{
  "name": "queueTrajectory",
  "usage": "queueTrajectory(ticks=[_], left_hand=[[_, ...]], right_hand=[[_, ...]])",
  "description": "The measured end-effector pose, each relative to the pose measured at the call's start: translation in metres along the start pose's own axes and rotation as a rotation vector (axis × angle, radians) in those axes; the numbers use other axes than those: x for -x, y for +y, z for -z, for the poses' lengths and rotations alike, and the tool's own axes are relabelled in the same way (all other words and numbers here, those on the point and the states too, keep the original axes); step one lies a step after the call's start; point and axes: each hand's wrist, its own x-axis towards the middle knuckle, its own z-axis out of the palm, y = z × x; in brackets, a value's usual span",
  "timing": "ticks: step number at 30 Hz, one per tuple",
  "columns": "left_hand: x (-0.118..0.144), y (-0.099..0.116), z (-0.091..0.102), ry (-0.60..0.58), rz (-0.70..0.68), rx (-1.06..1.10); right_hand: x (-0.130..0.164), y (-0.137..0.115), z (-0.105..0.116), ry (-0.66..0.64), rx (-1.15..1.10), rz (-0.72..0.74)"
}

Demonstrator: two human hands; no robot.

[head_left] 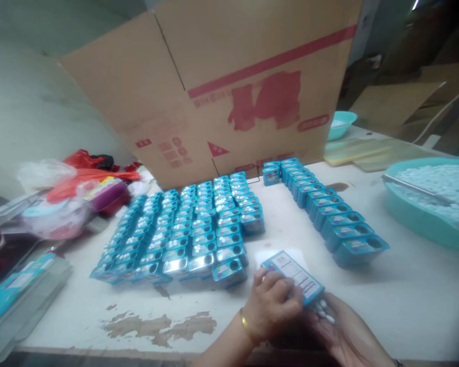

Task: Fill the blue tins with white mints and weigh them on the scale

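Note:
My left hand [272, 300], with a gold band on its wrist, is closed around a small blue box [296, 278] with a white printed label. The box is tilted, its lower right end over my right palm. My right hand [338, 326] is cupped below that end, holding several small white pellets [324, 311]. Behind my hands lies a white flat piece [300, 255], partly covered by the box. To the left stand tight rows of similar blue boxes [202, 224], many with white pellets on top. A single line of blue boxes [338, 221] runs along the right.
A green basin [416, 221] full of white pellets stands at the right with a metal tool [421, 189] across it. A smaller green bowl [342, 125] sits farther back. A large cardboard box [229, 92] rises behind the rows. Bags [57, 219] and a plastic tray [30, 306] are at the left.

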Motion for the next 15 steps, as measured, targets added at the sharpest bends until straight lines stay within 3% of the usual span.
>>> queueTrajectory(ticks=[6,10,15], left_hand=[[0.007,0.0,-0.012,-0.001,0.248,0.184],[0.008,0.002,-0.018,0.057,0.492,0.412],[0.009,-0.003,-0.024,-0.014,0.728,0.535]], right_hand=[[0.003,-0.006,0.001,-0.019,0.001,0.02],[0.012,-0.015,-0.005,0.071,-0.046,-0.003],[0.023,-0.028,-0.012,0.171,-0.025,-0.038]])
